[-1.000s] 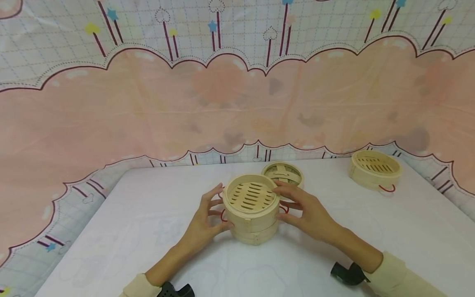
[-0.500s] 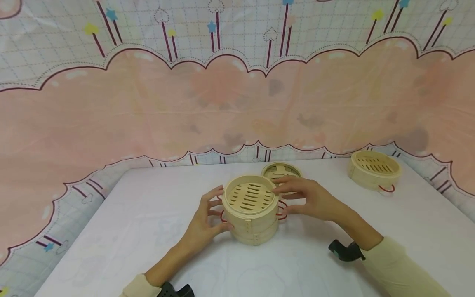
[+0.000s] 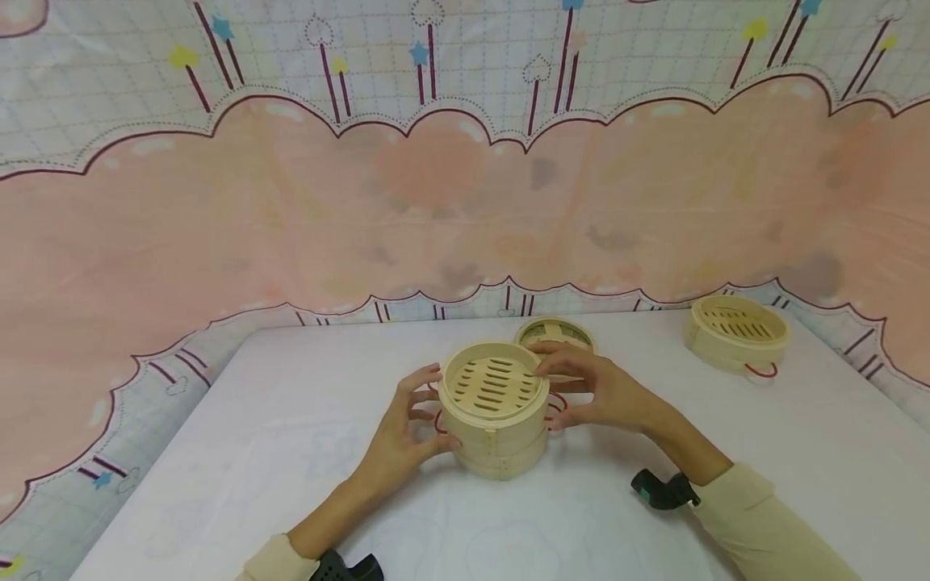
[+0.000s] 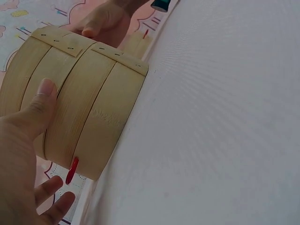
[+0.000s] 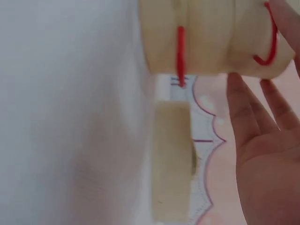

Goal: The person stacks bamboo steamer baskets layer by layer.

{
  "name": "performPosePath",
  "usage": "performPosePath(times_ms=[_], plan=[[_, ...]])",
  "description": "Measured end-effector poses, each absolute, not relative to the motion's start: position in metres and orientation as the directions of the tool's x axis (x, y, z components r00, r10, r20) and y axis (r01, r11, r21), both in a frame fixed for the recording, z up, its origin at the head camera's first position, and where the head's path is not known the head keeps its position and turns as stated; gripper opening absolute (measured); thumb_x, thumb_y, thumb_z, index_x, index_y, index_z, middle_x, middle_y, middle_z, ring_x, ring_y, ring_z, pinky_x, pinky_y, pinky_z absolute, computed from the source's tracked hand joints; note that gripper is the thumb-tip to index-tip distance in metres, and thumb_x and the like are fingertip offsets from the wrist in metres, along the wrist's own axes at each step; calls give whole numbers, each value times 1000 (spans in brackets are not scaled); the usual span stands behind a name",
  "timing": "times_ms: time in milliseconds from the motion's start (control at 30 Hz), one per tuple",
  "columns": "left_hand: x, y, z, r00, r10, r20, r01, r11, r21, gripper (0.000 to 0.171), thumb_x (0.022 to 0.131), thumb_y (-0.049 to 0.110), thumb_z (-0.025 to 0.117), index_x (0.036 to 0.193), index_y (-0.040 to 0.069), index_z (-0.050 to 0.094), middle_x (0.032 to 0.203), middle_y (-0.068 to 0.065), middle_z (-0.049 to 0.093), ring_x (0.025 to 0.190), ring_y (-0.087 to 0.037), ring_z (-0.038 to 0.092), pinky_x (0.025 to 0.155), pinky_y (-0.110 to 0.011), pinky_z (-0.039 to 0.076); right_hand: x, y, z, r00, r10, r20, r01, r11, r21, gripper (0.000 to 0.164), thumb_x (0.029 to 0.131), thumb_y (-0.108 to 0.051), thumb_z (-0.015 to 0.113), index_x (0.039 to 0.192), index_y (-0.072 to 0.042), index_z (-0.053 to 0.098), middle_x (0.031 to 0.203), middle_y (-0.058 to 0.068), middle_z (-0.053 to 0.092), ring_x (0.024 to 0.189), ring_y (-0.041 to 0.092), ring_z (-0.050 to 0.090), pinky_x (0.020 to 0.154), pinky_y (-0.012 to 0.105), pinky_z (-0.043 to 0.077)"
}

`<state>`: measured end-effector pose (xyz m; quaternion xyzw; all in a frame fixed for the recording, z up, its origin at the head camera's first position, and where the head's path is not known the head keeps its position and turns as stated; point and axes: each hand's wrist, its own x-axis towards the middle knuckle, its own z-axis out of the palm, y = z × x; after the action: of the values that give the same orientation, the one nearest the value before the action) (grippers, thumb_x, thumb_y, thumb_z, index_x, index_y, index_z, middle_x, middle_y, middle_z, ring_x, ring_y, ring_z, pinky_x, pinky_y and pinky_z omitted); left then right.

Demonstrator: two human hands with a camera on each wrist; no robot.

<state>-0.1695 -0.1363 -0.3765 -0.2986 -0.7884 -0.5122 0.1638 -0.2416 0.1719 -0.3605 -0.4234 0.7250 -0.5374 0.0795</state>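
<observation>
Steamer stack (image 3: 494,440) (pale, slotted top facing up) stood upright on the white table (image 3: 218,452), approx. mid-table, btwn both hands.

Going L to R: the left hand (image 3: 395,436) was half open, spread round the stack's L side, thumb on the near wall, index fingertip up by the rim. L wrist cam added what head cam hid: thumb flat on the wall, two lower fingers seemingly clear of it near a red loop (image 4: 72,170), plus staples (image 4: 70,48) along the overlapping strips.

Behind the stack, slightly R, lay a round lid (image 3: 554,329) w/ a crossing strip, partly covered in head view by the right hand (image 3: 610,394). That hand was also half open, bent round the stack's R side, index at the top rim, thumb low by the cords. R wrist cam (blurry, tbh) showed two red cords (image 5: 181,56) there, fingertips touching the wall; also a low round piece edge-on, which one I couldn't tell.

Far R, well apart: a single slotted basket (image 3: 734,343) w/ its own red handle (image 3: 760,372).
</observation>
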Motion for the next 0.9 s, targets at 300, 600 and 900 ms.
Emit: performPosePath(times_ms=[300, 600, 900], plan=[[-168, -139, -379, -780, 296, 551, 624, 318, 713, 93, 64, -4, 84, 140, -2, 30, 135, -17, 45, 108, -32, 56, 80, -50, 50, -236, 170, -374, -637, -677, 368, -479, -26, -877, 51, 77, 4, 76, 123, -4, 55, 153, 16, 26, 132, 27, 41, 100, 39, 41], [-169, -141, -379, -754, 333, 566, 650, 255, 716, 90, 67, -6, 82, 142, -4, 33, 143, -23, 38, 116, -35, 48, 82, -54, 48, -233, 171, -377, -633, -676, 377, -465, -56, -883, 52, 78, 7, 74, 126, 0, 54, 154, 14, 25, 135, 27, 36, 101, 40, 40], [-165, -143, -379, -747, 328, 579, 659, 245, 711, 84, 67, -6, 80, 139, -4, 36, 137, -18, 42, 113, -24, 48, 85, -54, 47, -229, 169, -378, -624, -688, 370, -428, -95, -899, 52, 83, 10, 66, 131, 0, 51, 155, 17, 21, 136, 29, 34, 102, 41, 38]])
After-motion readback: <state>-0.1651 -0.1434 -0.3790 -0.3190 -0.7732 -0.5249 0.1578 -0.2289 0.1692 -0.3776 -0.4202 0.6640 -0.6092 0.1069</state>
